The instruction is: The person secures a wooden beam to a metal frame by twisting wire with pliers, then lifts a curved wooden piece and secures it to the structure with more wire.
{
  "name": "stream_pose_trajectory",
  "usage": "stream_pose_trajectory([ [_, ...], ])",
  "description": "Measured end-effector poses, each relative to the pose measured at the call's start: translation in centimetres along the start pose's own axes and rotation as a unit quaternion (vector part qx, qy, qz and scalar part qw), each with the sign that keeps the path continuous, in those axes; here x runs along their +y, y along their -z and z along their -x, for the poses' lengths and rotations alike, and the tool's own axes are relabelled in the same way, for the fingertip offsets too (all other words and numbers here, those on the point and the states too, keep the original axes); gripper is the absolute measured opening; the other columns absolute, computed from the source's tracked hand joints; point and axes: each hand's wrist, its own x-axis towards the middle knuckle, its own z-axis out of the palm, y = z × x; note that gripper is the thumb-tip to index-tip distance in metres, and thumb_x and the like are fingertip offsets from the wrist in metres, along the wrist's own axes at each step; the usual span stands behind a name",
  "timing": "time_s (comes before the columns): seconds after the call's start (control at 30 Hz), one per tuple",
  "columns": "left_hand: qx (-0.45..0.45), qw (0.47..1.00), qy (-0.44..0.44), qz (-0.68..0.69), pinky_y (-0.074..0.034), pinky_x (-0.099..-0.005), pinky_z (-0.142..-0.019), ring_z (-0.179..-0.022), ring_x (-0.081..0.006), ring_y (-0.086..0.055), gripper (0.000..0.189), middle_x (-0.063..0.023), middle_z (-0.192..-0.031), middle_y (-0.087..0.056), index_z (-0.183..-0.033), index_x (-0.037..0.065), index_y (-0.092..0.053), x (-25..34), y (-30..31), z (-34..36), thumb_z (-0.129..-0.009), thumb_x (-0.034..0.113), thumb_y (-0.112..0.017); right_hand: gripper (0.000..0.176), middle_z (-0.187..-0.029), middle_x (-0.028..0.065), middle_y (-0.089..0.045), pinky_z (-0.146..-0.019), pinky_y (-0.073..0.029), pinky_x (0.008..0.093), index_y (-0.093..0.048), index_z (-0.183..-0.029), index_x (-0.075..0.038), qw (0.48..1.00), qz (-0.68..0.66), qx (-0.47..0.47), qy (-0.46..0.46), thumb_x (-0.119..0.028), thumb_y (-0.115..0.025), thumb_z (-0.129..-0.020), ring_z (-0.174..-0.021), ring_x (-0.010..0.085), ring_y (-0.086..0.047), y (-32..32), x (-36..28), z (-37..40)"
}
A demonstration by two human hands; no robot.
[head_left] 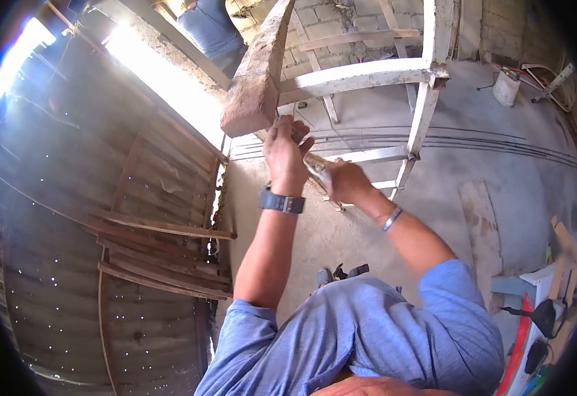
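Wooden beam (pixel 256 79) against left hand (pixel 287 148), right hand (pixel 344 181) beside.

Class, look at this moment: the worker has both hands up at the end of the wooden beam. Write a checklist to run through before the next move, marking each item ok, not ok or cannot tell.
1. Left hand at the work: ok, raised just under the end of the wooden beam.
2. Right hand grip: ok, closed round a pale object; what it is cannot be told.
3. Beam supported: cannot tell, its upper end runs out of view.
4. Bystanders clear: not ok, another person stands just beyond the beam.
5. Footing: cannot tell, though a loose plank lies on the floor nearby.
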Motion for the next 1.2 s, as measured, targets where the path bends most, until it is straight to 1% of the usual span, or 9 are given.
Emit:
stream_pose_trajectory([
  [0.17, -0.073, 0.988, 0.087, -0.100, -0.033, -0.0185, -0.043, -0.057, -0.0083, -0.050, 0.017, -0.0014, -0.075, -0.056, -0.097, 0.003, -0.060, 4.0, 3.0, -1.5, -0.091, 0.018, -0.058, 0.017, -0.075, 0.0255, -0.060, -0.063, -0.054, 0.0413, -0.057, -0.085, 0.005, 0.998, 0.042, -0.034, 0.019, -0.003, -0.054, -0.071, -0.069, 0.0362, -0.065, 5.7, 2.5, -0.3],
  [0.4, -0.158, 0.878, -0.111, -0.438, -0.039, -0.0209, -0.044, -0.051, -0.0084, -0.053, 0.020, -0.0023, -0.064, -0.060, -0.082, 0.002, -0.066, 5.7, 5.9, -3.8, -0.089, 0.020, -0.062, 0.013, -0.071, 0.0256, -0.060, -0.064, -0.052, 0.0448, -0.058, -0.079, 0.003, 0.993, 0.042, -0.099, 0.051, -0.008, -0.056, -0.074, -0.069, 0.0393, -0.063, 14.2, 2.6, 1.5],
  [0.63, -0.156, 0.965, -0.176, -0.117, -0.054, -0.0268, -0.061, -0.065, -0.0148, -0.064, 0.024, -0.0083, -0.074, -0.066, -0.093, -0.001, -0.064, -3.2, 6.3, -5.7, -0.093, 0.022, -0.057, 0.021, -0.066, 0.0172, -0.059, -0.059, -0.049, 0.0370, -0.056, -0.083, 0.003, 0.939, -0.232, -0.253, -0.018, -0.018, -0.060, -0.082, -0.061, 0.0260, -0.061, 14.4, -3.7, 3.3],
  [0.77, -0.119, 0.941, -0.288, -0.128, -0.054, -0.0248, -0.065, -0.076, -0.0151, -0.065, 0.018, -0.0088, -0.082, -0.065, -0.104, -0.002, -0.057, -6.9, 2.7, -5.3, -0.096, 0.011, -0.047, 0.022, -0.058, 0.0113, -0.052, -0.055, -0.048, 0.0331, -0.052, -0.077, 0.000, 0.857, -0.446, -0.257, -0.034, -0.019, -0.059, -0.084, -0.057, 0.0184, -0.058, 11.4, -6.9, 2.9],
  [0.83, -0.104, 0.936, -0.315, -0.117, -0.053, -0.0242, -0.065, -0.077, -0.0148, -0.065, 0.019, -0.0089, -0.084, -0.065, -0.105, -0.003, -0.055, -7.7, 1.0, -5.1, -0.097, 0.011, -0.047, 0.019, -0.062, 0.0126, -0.055, -0.057, -0.048, 0.0348, -0.054, -0.080, -0.001, 0.875, -0.413, -0.251, -0.022, -0.019, -0.057, -0.086, -0.059, 0.0207, -0.058, 10.8, -8.9, 2.2],
  [0.9, -0.125, 0.953, -0.267, -0.071, -0.053, -0.0261, -0.069, -0.080, -0.0149, -0.064, 0.023, -0.0095, -0.087, -0.065, -0.109, -0.004, -0.054, -8.4, -0.2, -4.2, -0.098, 0.014, -0.046, 0.020, -0.070, 0.0165, -0.059, -0.061, -0.050, 0.0377, -0.055, -0.082, -0.001, 0.900, -0.352, -0.258, -0.018, -0.020, -0.055, -0.086, -0.063, 0.0272, -0.060, 9.5, -10.1, 1.5],
  [1.03, -0.166, 0.913, -0.239, -0.287, -0.049, -0.0250, -0.068, -0.076, -0.0133, -0.060, 0.031, -0.0076, -0.084, -0.065, -0.103, -0.005, -0.060, -13.6, 4.1, -2.8, -0.095, 0.024, -0.054, 0.021, -0.078, 0.0228, -0.061, -0.068, -0.050, 0.0440, -0.056, -0.087, 0.001, 0.939, -0.268, -0.217, 0.015, -0.019, -0.055, -0.082, -0.074, 0.0383, -0.061, 8.7, -8.8, 0.8],
  [1.1, -0.230, 0.933, -0.088, -0.263, -0.048, -0.0241, -0.065, -0.073, -0.0111, -0.057, 0.030, -0.0068, -0.084, -0.064, -0.098, -0.004, -0.062, -20.3, 11.0, -2.4, -0.093, 0.025, -0.057, 0.022, -0.077, 0.0224, -0.061, -0.068, -0.050, 0.0445, -0.057, -0.089, 0.001, 0.962, -0.166, -0.218, 0.011, -0.019, -0.056, -0.079, -0.074, 0.0393, -0.061, 8.0, -5.9, 1.3],
  [1.2, -0.058, 0.984, 0.045, -0.165, -0.049, -0.0243, -0.061, -0.070, -0.0107, -0.058, 0.023, -0.0070, -0.083, -0.064, -0.099, -0.001, -0.062, -18.1, 17.0, 1.7, -0.093, 0.021, -0.057, 0.020, -0.076, 0.0248, -0.061, -0.067, -0.050, 0.0465, -0.056, -0.087, 0.002, 0.987, -0.077, -0.127, -0.054, -0.014, -0.057, -0.076, -0.074, 0.0406, -0.062, 6.1, -1.2, 1.9],
])
